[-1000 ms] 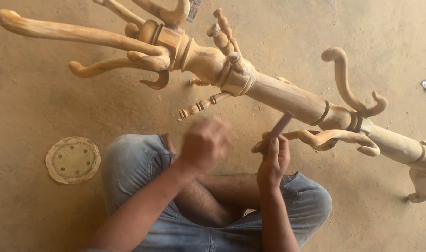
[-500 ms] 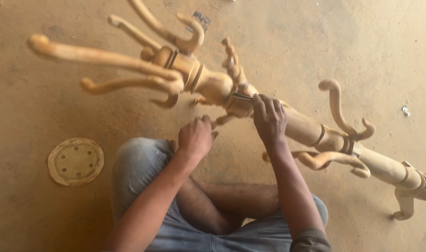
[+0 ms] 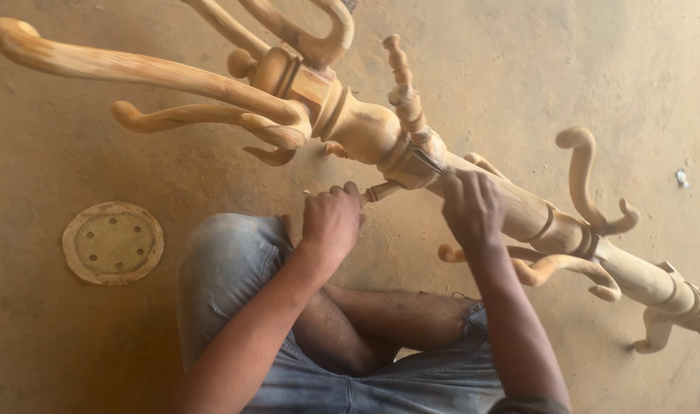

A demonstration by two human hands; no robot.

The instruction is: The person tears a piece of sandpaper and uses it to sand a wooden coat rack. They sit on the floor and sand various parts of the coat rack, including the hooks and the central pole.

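The left hand is closing its grip around the outer end of a small turned wooden peg, fingers curled tight on it. The right hand is pressing its grip, fingers wrapped over, onto the turned shaft of a wooden coat stand just beside the collar where the peg is meeting the shaft. The stand is lying slanted above the person's crossed legs, its foot end reaching toward the right edge of the dusty floor, its curved hooks fanning toward the upper left corner.

In my judgement, the thin peg is risking a snap at its neck if the left hand is twisting off-axis. The round shaft is likely rolling if the right hand is easing off, swinging the hooks. A round sanding disc is lying on the floor, well apart to the left.
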